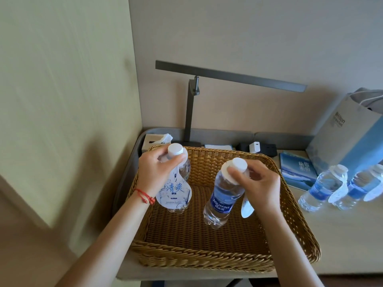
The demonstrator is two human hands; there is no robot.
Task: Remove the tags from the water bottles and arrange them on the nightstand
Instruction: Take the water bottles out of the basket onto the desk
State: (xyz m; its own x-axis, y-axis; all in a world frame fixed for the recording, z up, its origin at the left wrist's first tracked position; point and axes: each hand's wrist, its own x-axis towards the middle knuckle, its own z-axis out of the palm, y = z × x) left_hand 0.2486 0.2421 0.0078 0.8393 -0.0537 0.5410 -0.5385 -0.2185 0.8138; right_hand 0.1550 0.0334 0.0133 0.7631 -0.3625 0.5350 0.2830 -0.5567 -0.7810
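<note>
I have a water bottle in each hand, both held over the wicker basket (207,259), which I will use as my landmark. My left hand (154,172) is curled round the neck of the left bottle (182,170), above the basket's far left corner; its paper tag (173,191) hangs down the front, white with blue characters. My right hand (257,185) pinches the neck of the right bottle (221,195) just under its white cap, over the middle of the basket; this bottle tilts, shows a blue Aquafina label, and its tag (246,206) dangles on the side facing my palm.

I judge these bottles full and so moderately heavy, with thin clear walls that would dent under a squeeze and smooth sides that could slip. The stiff neck below the cap looks the safest hold. The tags look light and floppy, looped over the necks, so I expect they lift off over the cap or tear easily.

To the right of the basket, on the table (342,245), stand two more bottles (319,191), close together and both with tags on. Behind them is a paper bag (348,141), and a blue booklet (296,170) lies just beside the basket's right rim. Behind the basket are a desk lamp (228,76), a tissue box (155,139) and a white charger (254,147)
</note>
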